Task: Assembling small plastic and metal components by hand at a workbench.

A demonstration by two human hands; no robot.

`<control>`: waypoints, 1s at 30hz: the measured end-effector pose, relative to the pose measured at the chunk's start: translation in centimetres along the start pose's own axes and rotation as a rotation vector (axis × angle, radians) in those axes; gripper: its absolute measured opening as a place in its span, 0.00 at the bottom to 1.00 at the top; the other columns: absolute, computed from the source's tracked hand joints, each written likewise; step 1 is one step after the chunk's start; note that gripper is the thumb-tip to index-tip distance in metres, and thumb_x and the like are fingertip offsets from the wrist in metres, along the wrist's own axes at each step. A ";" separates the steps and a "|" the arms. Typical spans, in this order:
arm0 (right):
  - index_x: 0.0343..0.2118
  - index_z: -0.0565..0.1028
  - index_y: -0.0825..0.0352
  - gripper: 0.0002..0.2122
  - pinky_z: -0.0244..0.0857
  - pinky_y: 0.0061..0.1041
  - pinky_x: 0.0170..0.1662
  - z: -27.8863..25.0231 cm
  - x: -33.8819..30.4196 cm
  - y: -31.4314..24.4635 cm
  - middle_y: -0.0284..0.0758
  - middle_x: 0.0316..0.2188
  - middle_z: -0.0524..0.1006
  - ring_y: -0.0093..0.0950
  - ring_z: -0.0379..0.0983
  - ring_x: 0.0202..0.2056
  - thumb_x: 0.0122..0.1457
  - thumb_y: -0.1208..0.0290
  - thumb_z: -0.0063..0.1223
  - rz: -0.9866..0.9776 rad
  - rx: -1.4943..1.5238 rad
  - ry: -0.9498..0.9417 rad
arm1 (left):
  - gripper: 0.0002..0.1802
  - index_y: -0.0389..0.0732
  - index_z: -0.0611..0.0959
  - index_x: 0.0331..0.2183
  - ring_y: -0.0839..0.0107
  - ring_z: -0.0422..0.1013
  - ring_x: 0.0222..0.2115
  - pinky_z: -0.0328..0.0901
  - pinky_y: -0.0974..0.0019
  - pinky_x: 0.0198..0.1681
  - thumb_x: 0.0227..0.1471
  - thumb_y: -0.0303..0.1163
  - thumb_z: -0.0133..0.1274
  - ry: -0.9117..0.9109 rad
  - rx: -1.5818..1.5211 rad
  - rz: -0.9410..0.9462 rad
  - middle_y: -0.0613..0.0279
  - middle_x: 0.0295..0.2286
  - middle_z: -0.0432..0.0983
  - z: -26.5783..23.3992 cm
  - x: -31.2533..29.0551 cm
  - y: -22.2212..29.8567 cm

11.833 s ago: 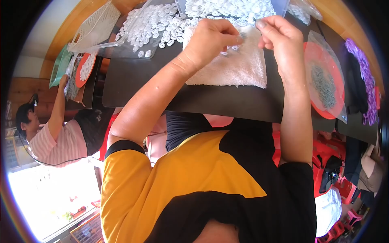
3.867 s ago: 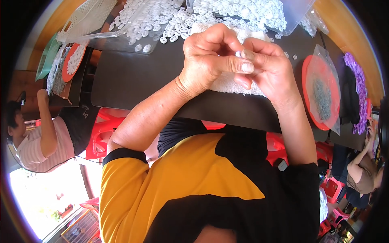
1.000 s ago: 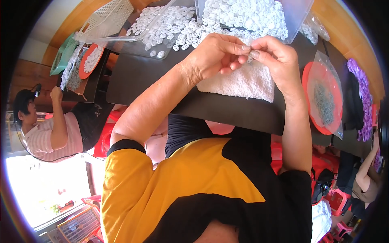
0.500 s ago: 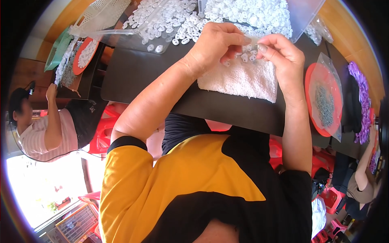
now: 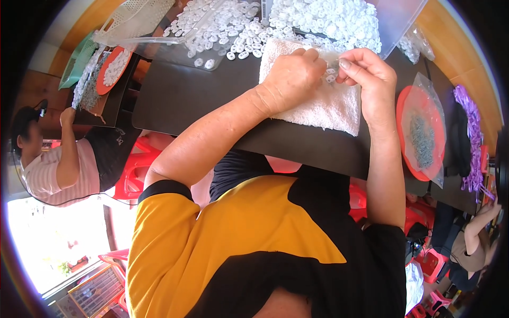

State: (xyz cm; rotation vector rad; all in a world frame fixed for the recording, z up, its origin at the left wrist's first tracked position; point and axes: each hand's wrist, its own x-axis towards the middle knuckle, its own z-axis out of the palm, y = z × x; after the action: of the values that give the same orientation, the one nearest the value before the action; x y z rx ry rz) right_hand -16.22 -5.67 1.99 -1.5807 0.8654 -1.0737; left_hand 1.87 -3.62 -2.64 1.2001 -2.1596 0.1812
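My left hand [image 5: 297,77] is curled closed over a white towel [image 5: 323,115] on the dark table, its fingertips turned under, so whatever they grip is hidden. To its right, my right hand [image 5: 371,71] holds thumb and fingers pinched together; what lies between them is too small to name. A few small white plastic pieces [image 5: 331,74] with holes show in the gap between the hands, above the towel. Beyond the hands lies a big heap of the same white oval pieces [image 5: 328,24], some spilling toward the towel.
An orange-red plate [image 5: 405,143] with small grey metal parts [image 5: 422,142] on a clear plastic bag stands at the right. Purple strips [image 5: 469,138] hang farther right. A clear plastic bin [image 5: 209,40] is at the back left. One person [image 5: 58,153] sits left, another [image 5: 472,244] right.
My left hand has turned over and curled, moving slightly down and away from the far edge of the towel, which now shows. My right hand stays nearly in place, still pinched.
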 end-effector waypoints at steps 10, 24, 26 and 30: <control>0.32 0.77 0.69 0.05 0.60 0.16 0.31 0.4 0.0 -0.1 0.28 0.23 0.75 0.17 0.71 0.25 0.57 0.74 0.53 0.029 0.016 0.032 | 0.07 0.36 0.79 0.27 0.61 0.73 0.24 0.68 0.63 0.28 0.43 0.27 0.59 0.026 -0.190 -0.206 0.56 0.23 0.75 -0.1 0.4 -0.4; 0.33 0.76 0.68 0.05 0.62 0.17 0.31 2.3 -0.2 0.2 0.31 0.25 0.77 0.20 0.73 0.26 0.59 0.73 0.52 0.112 0.043 0.093 | 0.06 0.36 0.80 0.28 0.69 0.71 0.22 0.66 0.68 0.26 0.41 0.20 0.56 0.237 -0.390 -0.125 0.59 0.24 0.73 -1.8 0.4 -0.1; 0.32 0.75 0.71 0.04 0.67 0.20 0.33 2.4 -0.3 -0.1 0.33 0.27 0.77 0.22 0.73 0.26 0.57 0.77 0.53 0.138 0.097 0.093 | 0.06 0.36 0.80 0.28 0.68 0.71 0.22 0.66 0.68 0.26 0.41 0.20 0.56 0.262 -0.319 -0.070 0.59 0.24 0.73 -1.9 0.5 0.2; 0.32 0.75 0.71 0.03 0.67 0.21 0.33 2.6 -0.4 -0.2 0.34 0.27 0.77 0.22 0.73 0.26 0.57 0.78 0.53 0.132 0.116 0.083 | 0.07 0.37 0.80 0.29 0.71 0.72 0.23 0.66 0.69 0.25 0.42 0.20 0.57 0.253 -0.506 -0.142 0.62 0.25 0.75 -1.7 0.6 0.5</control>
State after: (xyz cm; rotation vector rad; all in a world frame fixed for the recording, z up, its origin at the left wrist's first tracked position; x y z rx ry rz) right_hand -13.92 -4.40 1.83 -1.3714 0.9332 -1.0813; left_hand 2.09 -3.03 -0.88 0.9686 -1.7488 -0.2504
